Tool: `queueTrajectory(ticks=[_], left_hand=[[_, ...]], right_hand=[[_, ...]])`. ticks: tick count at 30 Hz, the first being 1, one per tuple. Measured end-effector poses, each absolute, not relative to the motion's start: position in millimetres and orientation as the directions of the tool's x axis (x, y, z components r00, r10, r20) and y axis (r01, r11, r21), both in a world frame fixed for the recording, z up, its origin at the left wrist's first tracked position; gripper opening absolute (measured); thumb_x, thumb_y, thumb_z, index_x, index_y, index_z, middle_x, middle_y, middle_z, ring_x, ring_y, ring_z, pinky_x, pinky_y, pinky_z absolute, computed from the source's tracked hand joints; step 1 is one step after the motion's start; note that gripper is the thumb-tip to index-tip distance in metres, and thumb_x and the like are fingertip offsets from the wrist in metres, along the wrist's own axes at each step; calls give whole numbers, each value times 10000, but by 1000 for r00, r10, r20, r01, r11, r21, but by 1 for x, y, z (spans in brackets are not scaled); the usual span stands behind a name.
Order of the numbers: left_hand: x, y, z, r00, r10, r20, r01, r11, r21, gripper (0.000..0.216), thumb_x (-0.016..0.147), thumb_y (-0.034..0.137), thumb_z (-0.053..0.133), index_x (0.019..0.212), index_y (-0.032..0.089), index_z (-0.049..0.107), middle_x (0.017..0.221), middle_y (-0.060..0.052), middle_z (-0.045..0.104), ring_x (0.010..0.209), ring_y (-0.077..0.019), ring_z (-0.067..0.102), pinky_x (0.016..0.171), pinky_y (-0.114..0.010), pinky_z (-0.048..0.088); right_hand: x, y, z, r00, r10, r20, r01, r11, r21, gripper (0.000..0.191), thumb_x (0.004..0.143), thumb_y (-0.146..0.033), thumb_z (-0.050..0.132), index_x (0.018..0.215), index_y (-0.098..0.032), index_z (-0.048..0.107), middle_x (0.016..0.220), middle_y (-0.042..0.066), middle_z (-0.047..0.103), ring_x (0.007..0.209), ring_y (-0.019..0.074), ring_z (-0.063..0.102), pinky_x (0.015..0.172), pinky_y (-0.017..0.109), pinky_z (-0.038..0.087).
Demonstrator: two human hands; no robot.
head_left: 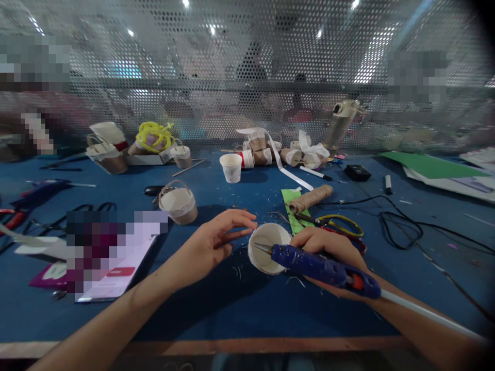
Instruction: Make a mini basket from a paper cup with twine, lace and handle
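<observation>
In my right hand (332, 250) is a blue hot glue gun (320, 269), its metal nozzle pointing left over the mouth of a white paper cup (259, 260). A clear glue stick (421, 312) runs out of the gun's back end. The cup stands on the blue table, seen from above, with its inside visible. Just left of the rim is my left hand (222, 234), fingers apart and holding nothing; whether a fingertip touches the cup I cannot tell. Behind the right hand lie a twine roll (312, 199) and yellow-handled scissors (342, 224) on green paper (289, 198).
A small bucket-like cup with a handle (180, 205) stands left of the hands. Another paper cup (231, 169) is farther back. A phone or tablet (127, 257) lies at left, a second glue gun (42, 193) beyond it. Black cable (398, 232) loops across the right side.
</observation>
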State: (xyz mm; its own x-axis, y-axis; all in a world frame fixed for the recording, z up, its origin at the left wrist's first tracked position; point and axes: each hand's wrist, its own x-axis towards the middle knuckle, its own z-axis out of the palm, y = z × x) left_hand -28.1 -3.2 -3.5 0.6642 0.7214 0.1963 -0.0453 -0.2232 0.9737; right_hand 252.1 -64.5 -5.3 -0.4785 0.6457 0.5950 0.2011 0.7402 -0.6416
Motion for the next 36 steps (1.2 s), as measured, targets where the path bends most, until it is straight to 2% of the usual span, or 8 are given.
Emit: queueTrajectory(ticks=[5,11,16,20,28,32,36], left_hand=[[-27,-3,-4,645,747,159,-21,-191,981,274,906,89,615,1134,214,702,1373,-111,557,1347,-285,517,1078,-430,510],[-26,-4,-3,630,760,159,-47,-167,985,327,856,32,634,1118,215,707,1383,-93,551,1325,-268,544,1105,-441,485],[-27,-3,-2,631,764,132,-5,-165,986,270,880,72,641,1104,211,699,1348,-93,600,1248,-257,605,1114,-442,469],[-27,-3,-2,636,756,154,-49,-161,986,253,908,96,610,1129,195,686,1368,-105,584,1259,-261,598,1108,-425,476],[-28,-6,0,668,744,24,89,-112,990,405,911,69,582,1273,251,585,1379,-101,595,1294,-256,576,1102,-445,465],[-28,-6,0,690,724,16,99,-116,988,415,903,64,588,1272,255,568,1342,-88,609,1289,-236,578,1132,-456,424],[-24,-12,6,757,653,24,125,-181,976,497,886,132,676,1339,257,514,1424,-97,538,1334,-246,530,1149,-443,402]], right_hand=[[252,-64,-5,-484,647,590,207,739,-641,182,841,-94,695,928,-226,605,973,65,729,875,186,718,786,297,552],[253,-64,-5,-483,639,599,184,742,-644,180,839,-86,687,926,-219,602,977,59,724,880,179,716,794,292,553],[253,-63,-5,-484,645,592,190,738,-648,185,843,-97,682,944,-232,607,984,59,727,882,187,712,790,307,554],[253,-64,-5,-488,639,595,187,742,-644,180,846,-98,681,939,-230,600,980,64,728,884,191,714,791,308,558],[254,-64,-6,-491,641,591,186,739,-647,219,826,-70,692,944,-229,599,993,60,719,892,187,710,800,309,551],[253,-64,-6,-479,644,597,191,740,-645,210,833,-85,695,941,-237,599,989,50,718,885,179,709,794,301,550],[253,-66,-5,-468,634,615,186,752,-633,202,835,-86,689,941,-233,600,985,52,720,878,177,713,793,297,554]])
